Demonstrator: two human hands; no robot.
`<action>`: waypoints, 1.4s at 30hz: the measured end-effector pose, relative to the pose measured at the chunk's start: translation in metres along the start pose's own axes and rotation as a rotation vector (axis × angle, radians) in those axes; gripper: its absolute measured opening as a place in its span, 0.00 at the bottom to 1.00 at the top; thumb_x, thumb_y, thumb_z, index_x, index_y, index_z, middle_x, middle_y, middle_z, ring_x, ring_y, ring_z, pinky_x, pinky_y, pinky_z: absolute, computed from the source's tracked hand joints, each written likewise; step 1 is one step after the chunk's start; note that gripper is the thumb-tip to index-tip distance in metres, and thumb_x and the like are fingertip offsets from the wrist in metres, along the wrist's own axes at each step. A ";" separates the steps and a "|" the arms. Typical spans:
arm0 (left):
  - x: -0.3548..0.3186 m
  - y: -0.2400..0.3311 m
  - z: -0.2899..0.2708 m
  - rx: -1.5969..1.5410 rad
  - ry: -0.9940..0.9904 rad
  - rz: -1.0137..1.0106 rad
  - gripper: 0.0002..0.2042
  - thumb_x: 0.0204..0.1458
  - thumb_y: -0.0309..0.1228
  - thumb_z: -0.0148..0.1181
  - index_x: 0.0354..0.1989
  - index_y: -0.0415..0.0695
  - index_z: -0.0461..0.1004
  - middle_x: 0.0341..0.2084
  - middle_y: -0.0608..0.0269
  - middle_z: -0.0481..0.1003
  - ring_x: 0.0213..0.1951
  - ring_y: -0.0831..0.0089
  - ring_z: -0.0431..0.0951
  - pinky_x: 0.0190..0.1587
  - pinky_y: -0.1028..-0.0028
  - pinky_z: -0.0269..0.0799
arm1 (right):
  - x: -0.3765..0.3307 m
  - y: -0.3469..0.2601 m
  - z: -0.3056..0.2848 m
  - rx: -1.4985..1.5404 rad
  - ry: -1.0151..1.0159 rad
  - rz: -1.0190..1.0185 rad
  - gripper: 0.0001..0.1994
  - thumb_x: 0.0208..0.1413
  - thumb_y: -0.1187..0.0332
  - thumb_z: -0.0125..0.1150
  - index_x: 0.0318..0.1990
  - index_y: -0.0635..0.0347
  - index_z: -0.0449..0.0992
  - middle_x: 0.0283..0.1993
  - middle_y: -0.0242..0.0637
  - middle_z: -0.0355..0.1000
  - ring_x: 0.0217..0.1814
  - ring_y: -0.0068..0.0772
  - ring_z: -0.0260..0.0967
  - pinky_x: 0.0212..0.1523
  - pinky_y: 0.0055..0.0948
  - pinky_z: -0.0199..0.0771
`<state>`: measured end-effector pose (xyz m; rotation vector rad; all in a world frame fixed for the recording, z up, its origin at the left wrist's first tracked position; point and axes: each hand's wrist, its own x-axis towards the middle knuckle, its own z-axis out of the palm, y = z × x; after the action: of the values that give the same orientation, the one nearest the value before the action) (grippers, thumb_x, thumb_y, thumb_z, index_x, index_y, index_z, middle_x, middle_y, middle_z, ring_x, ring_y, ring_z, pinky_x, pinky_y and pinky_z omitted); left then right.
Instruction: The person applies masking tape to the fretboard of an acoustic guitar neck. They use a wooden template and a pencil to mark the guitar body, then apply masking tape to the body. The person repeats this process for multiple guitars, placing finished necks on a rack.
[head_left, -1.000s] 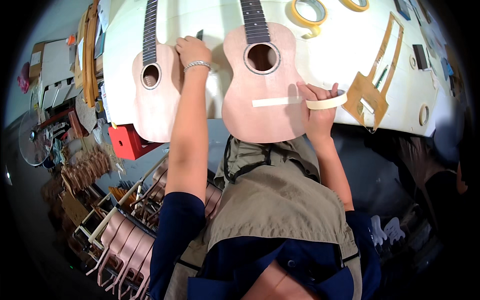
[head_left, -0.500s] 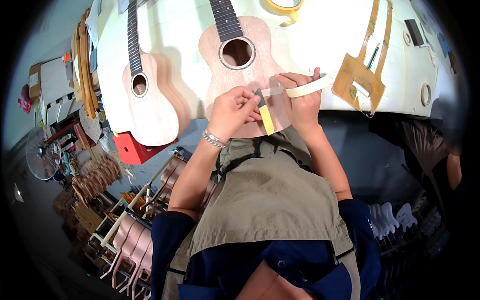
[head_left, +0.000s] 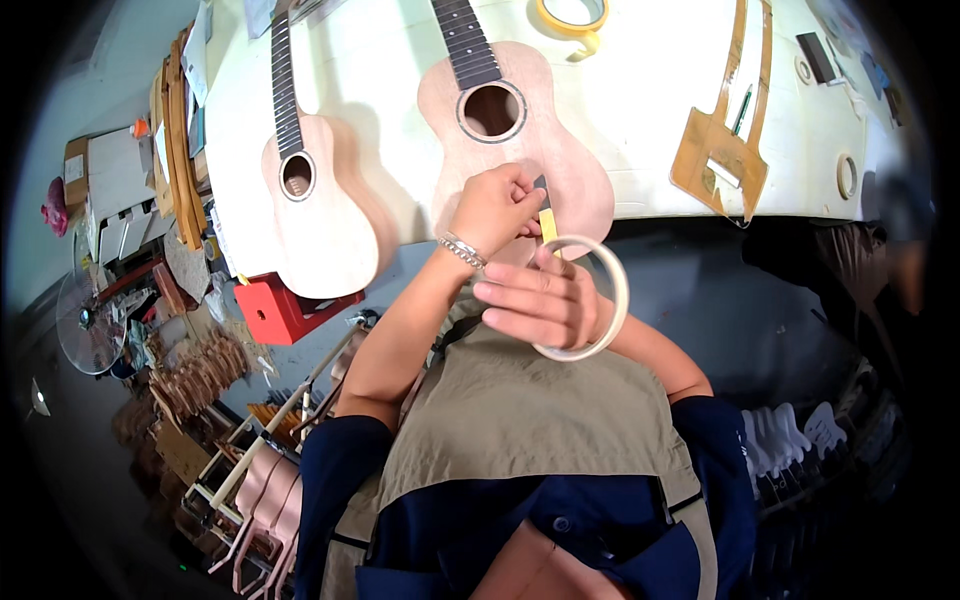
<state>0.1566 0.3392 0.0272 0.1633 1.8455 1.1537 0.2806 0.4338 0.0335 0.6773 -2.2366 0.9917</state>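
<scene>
Head view: central ukulele (head_left: 582, 190) lies on the tabletop (head_left: 645, 130), soundhole up, its lower end jutting past the edge. From where I stand, left hand (head_left: 495, 212) is over that ukulele's lower face, thumb and fingertips pinching a flat dark-and-yellow piece (head_left: 547, 222); contact with the wood unclear. Right hand (head_left: 545, 300) is just off its lower end, fingers straight and unclenched, tape roll (head_left: 623, 297) looped around it.

Hazards, my judgement: a tilted edge of the piece could score the pale wood; weight on the overhang could rock the body; the roll, loosely carried, could bump the left grip or slip off.
</scene>
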 end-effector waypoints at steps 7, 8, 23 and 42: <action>-0.039 -0.071 -0.272 0.247 0.864 0.484 0.09 0.57 0.30 0.53 0.40 0.39 0.74 0.26 0.67 0.75 0.26 0.81 0.71 0.29 0.79 0.68 | 0.060 -0.001 0.078 0.749 0.792 0.803 0.23 0.51 0.87 0.50 0.55 0.60 0.56 0.47 0.43 0.72 0.60 0.39 0.64 0.67 0.40 0.49; -0.048 -0.091 -0.310 0.453 0.930 0.299 0.09 0.55 0.31 0.55 0.40 0.39 0.74 0.25 0.65 0.76 0.25 0.80 0.72 0.30 0.79 0.69 | 0.071 -0.006 0.092 0.770 0.796 0.823 0.25 0.51 0.87 0.50 0.56 0.59 0.55 0.47 0.43 0.72 0.60 0.40 0.64 0.66 0.39 0.51; -0.108 -0.122 -0.241 -0.101 0.469 0.519 0.09 0.38 0.32 0.71 0.25 0.44 0.78 0.34 0.62 0.65 0.42 0.68 0.65 0.47 0.73 0.61 | 0.149 -0.062 0.239 0.790 0.656 0.688 0.26 0.50 0.86 0.51 0.56 0.57 0.57 0.48 0.44 0.72 0.57 0.47 0.66 0.67 0.44 0.48; -0.092 -0.153 -0.260 0.508 0.707 0.434 0.09 0.35 0.34 0.70 0.16 0.50 0.74 0.31 0.71 0.66 0.40 0.68 0.61 0.44 0.66 0.48 | 0.105 -0.024 0.233 -0.621 0.113 0.664 0.26 0.43 0.78 0.62 0.54 0.48 0.72 0.33 0.25 0.73 0.40 0.25 0.72 0.65 0.54 0.41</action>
<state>0.0634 0.0390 0.0027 0.5163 2.8222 1.0742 0.1511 0.2163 -0.0100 -0.4063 -2.5125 0.5157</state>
